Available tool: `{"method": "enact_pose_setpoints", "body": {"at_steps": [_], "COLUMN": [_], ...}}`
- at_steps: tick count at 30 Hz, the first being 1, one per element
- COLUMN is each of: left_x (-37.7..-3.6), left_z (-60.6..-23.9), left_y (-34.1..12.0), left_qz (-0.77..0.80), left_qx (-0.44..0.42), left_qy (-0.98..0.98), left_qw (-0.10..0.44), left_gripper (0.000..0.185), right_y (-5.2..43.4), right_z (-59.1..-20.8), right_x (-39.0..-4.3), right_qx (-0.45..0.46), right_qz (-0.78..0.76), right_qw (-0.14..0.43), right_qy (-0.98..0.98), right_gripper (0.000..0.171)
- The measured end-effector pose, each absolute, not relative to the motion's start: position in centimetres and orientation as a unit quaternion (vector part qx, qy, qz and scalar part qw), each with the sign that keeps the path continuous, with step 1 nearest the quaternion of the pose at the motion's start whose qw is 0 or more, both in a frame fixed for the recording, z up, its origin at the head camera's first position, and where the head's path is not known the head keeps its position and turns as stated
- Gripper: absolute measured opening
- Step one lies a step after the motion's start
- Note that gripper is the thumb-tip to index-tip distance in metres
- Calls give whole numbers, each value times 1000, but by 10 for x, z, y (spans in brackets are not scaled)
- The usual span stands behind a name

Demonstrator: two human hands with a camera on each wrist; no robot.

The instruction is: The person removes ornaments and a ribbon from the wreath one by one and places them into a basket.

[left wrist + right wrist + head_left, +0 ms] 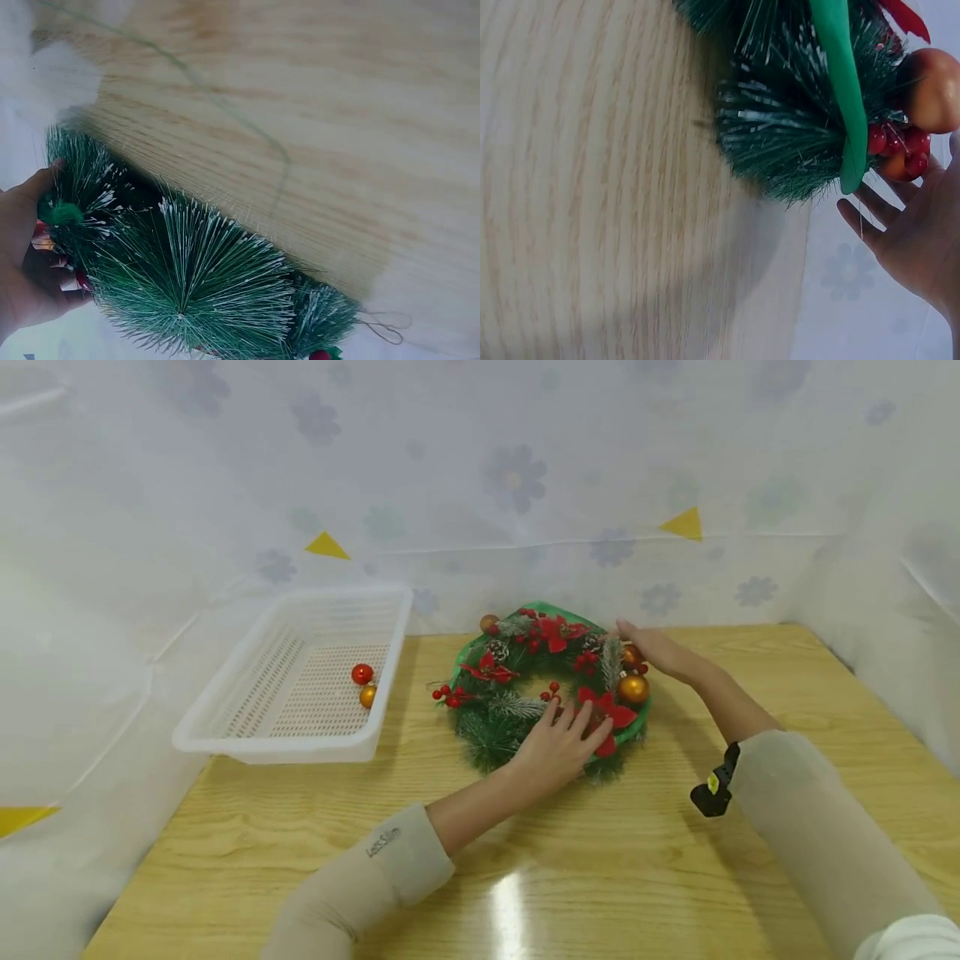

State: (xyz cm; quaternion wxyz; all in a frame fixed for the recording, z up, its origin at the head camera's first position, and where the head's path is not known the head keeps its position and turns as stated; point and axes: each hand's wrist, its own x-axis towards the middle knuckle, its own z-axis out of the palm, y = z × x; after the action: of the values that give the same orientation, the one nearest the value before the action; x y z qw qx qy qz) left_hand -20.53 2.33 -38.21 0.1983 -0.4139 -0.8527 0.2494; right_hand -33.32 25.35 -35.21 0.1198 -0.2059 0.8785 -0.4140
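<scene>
A white perforated basket [300, 681] stood at nine o'clock from the wreath [546, 689], well apart from it; inside the basket, against its right wall, lay a red bauble [362, 674] and a gold bauble [367, 696], just beside each other; nothing lay between basket and wreath.

The wreath lay flat near the middle of the table [600, 877], toward the far edge; a green band ran round its rim, and red poinsettias, berries, pine cones and gold balls were set among frosted needles.

The left hand [558, 747] came in from seven o'clock and lay on the wreath's near side, at about six o'clock of the ring, fingers spread and almost straight over a red poinsettia [607, 714], pressing rather than gripping; the left wrist view showed the palm against the needles.

The right hand [652, 647] reached in from four o'clock and touched the ring at about two o'clock, beside a gold ball [633, 688]; the right wrist view showed its fingers apart and straight.

Both forearms wore beige sleeves; a black strap sat at the right wrist.

The table was pale, glossy wood grain; white sheeting printed with faint flowers closed it in behind and at both sides, with small yellow triangles on it.
</scene>
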Motion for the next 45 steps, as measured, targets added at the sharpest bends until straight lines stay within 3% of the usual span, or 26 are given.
{"method": "enact_pose_setpoints", "body": {"at_steps": [14, 29, 35, 39, 45], "left_x": [-223, -232, -223, -215, -209], "left_z": [-378, -369, -365, -366, -369], "left_y": [-30, -64, -56, -45, -26], "left_qz": [224, 237, 208, 158, 133], "left_qx": [-481, -515, -496, -471, -429], "left_qy": [-836, -813, -837, -858, -876], "left_qw": [137, 133, 101, 128, 174], "left_gripper": [82, 82, 94, 89, 79], "right_y": [260, 255, 254, 255, 254], "right_z": [-355, -348, -351, -357, -364], "right_x": [-311, -293, -302, -314, -325], "right_qx": [-225, -234, -241, -269, -338], "right_qz": [-405, -349, -339, -323, -323], "right_qw": [100, 97, 40, -5, 15], "right_qy": [881, 902, 909, 908, 884], "right_gripper": [61, 56, 46, 39, 60]}}
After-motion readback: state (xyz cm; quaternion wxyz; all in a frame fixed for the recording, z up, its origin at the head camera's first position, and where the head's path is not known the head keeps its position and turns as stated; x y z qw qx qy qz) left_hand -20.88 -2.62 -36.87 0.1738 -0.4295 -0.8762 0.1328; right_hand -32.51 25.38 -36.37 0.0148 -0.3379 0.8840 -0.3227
